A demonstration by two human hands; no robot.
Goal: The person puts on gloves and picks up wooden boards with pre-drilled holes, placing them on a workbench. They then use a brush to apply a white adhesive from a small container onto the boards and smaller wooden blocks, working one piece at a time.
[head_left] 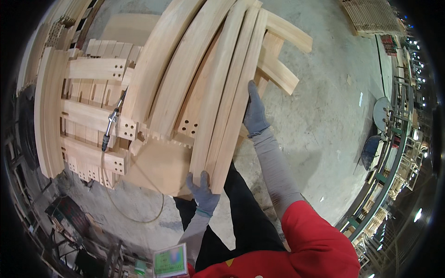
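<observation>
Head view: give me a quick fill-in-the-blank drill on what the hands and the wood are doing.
1. Both hands wear grey ____.
2. The left hand grips the near end of the curved ____ pieces.
3. The right hand presses on the ____ edge of that bundle.
4. An air blow gun with a hose lies on the ____ of wooden parts to the left.

Missing words: gloves; wooden; right; stack
</observation>
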